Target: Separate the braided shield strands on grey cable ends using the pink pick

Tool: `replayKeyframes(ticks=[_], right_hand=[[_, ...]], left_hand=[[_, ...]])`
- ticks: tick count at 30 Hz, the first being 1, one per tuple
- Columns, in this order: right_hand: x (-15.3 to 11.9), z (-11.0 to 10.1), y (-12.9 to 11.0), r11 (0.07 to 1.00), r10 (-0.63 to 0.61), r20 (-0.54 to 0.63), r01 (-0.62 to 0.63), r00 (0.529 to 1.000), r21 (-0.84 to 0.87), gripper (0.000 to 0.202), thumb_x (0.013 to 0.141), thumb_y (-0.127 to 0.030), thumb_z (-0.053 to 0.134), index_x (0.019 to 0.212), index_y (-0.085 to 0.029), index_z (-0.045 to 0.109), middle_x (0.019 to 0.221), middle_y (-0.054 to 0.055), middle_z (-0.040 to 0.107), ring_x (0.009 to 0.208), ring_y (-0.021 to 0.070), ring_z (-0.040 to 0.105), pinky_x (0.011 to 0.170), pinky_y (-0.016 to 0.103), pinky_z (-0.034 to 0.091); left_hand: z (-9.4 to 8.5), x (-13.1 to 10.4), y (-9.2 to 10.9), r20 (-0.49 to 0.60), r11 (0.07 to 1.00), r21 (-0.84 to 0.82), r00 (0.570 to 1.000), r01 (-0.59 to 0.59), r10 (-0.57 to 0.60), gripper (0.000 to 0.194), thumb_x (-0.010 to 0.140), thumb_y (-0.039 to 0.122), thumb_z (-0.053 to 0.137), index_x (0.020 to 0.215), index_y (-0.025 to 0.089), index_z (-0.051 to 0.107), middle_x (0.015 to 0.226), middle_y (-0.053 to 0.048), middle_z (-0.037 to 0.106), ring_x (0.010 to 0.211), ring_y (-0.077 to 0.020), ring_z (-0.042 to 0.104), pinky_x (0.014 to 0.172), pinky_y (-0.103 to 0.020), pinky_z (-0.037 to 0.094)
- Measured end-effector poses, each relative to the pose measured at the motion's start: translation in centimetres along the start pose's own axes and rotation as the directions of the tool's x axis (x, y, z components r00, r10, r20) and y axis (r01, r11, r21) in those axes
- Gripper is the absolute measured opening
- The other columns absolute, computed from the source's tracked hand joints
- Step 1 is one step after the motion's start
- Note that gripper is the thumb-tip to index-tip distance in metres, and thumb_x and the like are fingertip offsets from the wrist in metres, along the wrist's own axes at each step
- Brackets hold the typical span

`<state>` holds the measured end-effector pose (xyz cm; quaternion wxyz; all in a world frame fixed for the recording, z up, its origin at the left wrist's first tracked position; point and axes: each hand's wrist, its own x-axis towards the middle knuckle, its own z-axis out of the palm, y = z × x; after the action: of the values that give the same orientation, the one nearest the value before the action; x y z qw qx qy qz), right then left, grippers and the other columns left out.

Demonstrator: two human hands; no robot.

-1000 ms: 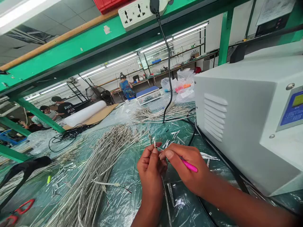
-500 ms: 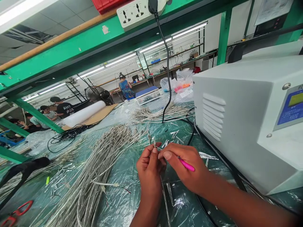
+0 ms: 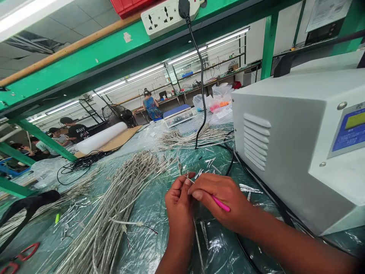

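My left hand [image 3: 181,194] pinches the end of a grey cable between thumb and fingers. The cable [image 3: 199,243] runs down from the hand across the plastic-covered bench. My right hand [image 3: 218,196] is closed round a slim tool with a pink handle [image 3: 221,203]. The tool's thin metal tip touches or nearly touches the cable end at my left fingertips; the exact contact is too small to make out. To the left lies a large bundle of grey braided cables [image 3: 119,194]. One cable with bared coloured wires [image 3: 149,228] sticks out from it.
A grey machine [image 3: 279,144] with a small display stands at the right. Foil scraps [image 3: 209,163] and a second cable bundle [image 3: 196,135] lie beyond my hands. Red-handled scissors [image 3: 24,255] are at lower left. A black cord [image 3: 203,76] hangs from the power strip [image 3: 168,17]. People sit farther back.
My right hand and the pink-handled tool have shifted slightly left, the tip moving across the cable end. My left hand has barely moved.
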<state>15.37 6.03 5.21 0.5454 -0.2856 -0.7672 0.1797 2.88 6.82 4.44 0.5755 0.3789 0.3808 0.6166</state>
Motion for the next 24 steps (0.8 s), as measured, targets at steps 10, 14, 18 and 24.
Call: replayKeyframes(ticks=[10,14,18,24], right_hand=[[-0.25,0.1,-0.46,0.989,0.131,-0.04,-0.128,0.991,0.068,0.027,0.099,-0.024,0.044,0.082,-0.017,0.064,0.076,0.003,0.064,0.072,0.0135,0.058,0.069,0.027,0.043],[-0.34,0.23,-0.59,0.984,0.171,-0.045,-0.168,0.984,0.061,0.031,0.099,-0.027,0.042,0.076,-0.017,0.061,0.071,0.002,0.062,0.066,0.0124,0.055,0.063,0.027,0.04],[-0.32,0.31,-0.53,0.975,0.215,-0.039,-0.212,0.976,0.068,0.035,0.1,-0.03,0.041,0.073,-0.017,0.059,0.069,0.001,0.06,0.065,0.0122,0.055,0.062,0.027,0.039],[-0.45,0.48,-0.44,0.963,0.252,-0.041,-0.247,0.967,0.105,0.038,0.101,-0.033,0.038,0.071,-0.018,0.055,0.072,0.001,0.06,0.067,0.0128,0.056,0.063,0.027,0.04]], left_hand=[[0.11,-0.06,0.05,-0.019,0.999,-0.035,0.999,0.035,-0.036,0.022,0.076,0.029,0.074,0.092,0.015,0.071,0.061,0.0,0.064,0.053,-0.0107,0.058,0.054,-0.021,0.047],[0.18,-0.05,-0.03,-0.02,0.999,-0.043,0.999,0.028,-0.029,0.022,0.077,0.029,0.075,0.092,0.014,0.071,0.057,0.002,0.06,0.049,-0.0079,0.054,0.05,-0.017,0.044],[0.14,-0.07,-0.3,-0.024,0.999,-0.037,1.0,-0.013,0.012,0.021,0.077,0.031,0.075,0.089,0.015,0.071,0.056,0.003,0.06,0.049,-0.0075,0.053,0.049,-0.016,0.041],[0.22,-0.19,-0.48,-0.04,0.998,-0.019,0.998,-0.054,0.053,0.02,0.077,0.031,0.075,0.085,0.015,0.07,0.058,0.001,0.064,0.052,-0.0088,0.055,0.049,-0.017,0.041]])
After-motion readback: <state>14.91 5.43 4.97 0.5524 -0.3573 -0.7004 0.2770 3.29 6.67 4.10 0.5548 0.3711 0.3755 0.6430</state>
